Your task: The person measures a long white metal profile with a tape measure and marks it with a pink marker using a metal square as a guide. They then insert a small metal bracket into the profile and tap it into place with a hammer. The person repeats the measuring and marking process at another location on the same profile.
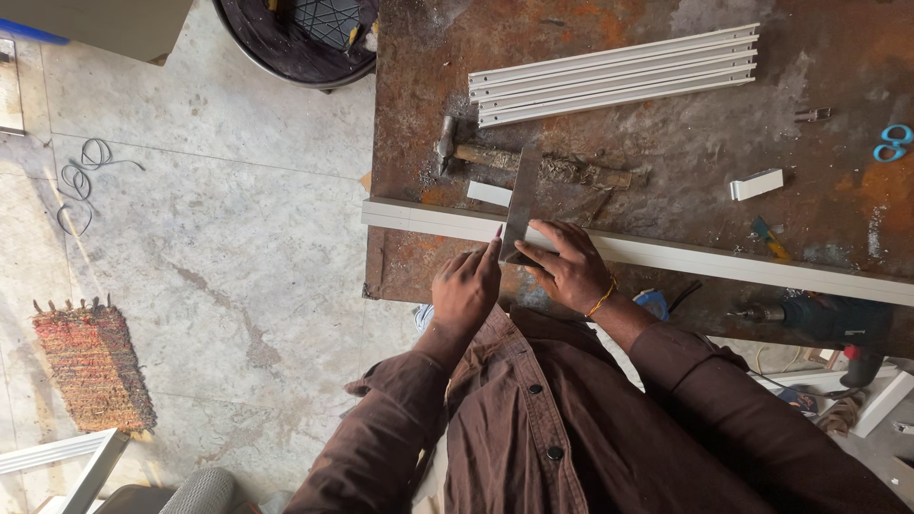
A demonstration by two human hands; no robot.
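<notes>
A worker scribes a line across a long white profile (666, 255) on a rust-stained steel bench (685, 162). The left hand (466, 290) pinches a thin marker (498, 231), its tip just ahead of the fingertips against a try square (520, 205); the right hand (569, 265) presses the square flat, fingers spread. A true mark likely depends on the square's stock staying tight to the profile's edge — no rocking. The profile runs left to right beneath both hands, dipping slightly rightward.
</notes>
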